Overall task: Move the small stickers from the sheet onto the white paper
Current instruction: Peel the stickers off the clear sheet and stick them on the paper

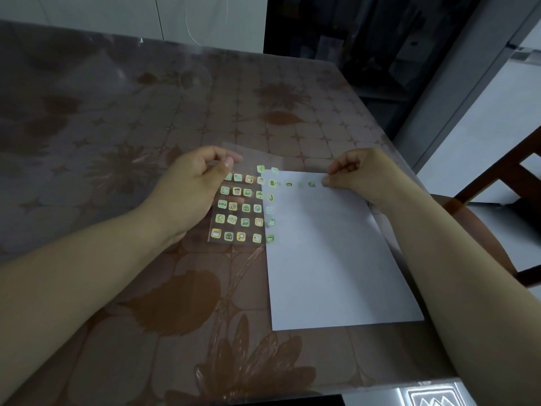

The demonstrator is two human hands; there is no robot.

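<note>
One left hand (pixel 199 186) pinches the top corner of one clear plastic sheet (pixel 257 155) bearing roughly twenty-seven small green-and-yellow square stickers (pixel 236 191). Its right column overlaps one white paper (pixel 336 259). Three dim placed stickers (pixel 311 184) line the paper's top. The curled right hand (pixel 360 171) hides a possible fourth, and its grip is unclear.

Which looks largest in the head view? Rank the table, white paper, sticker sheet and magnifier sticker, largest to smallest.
1. table, which fills most of the view
2. white paper
3. sticker sheet, clearly smaller than the paper
4. magnifier sticker, by far the smallest

No two look alike, so the order is sure.
</note>
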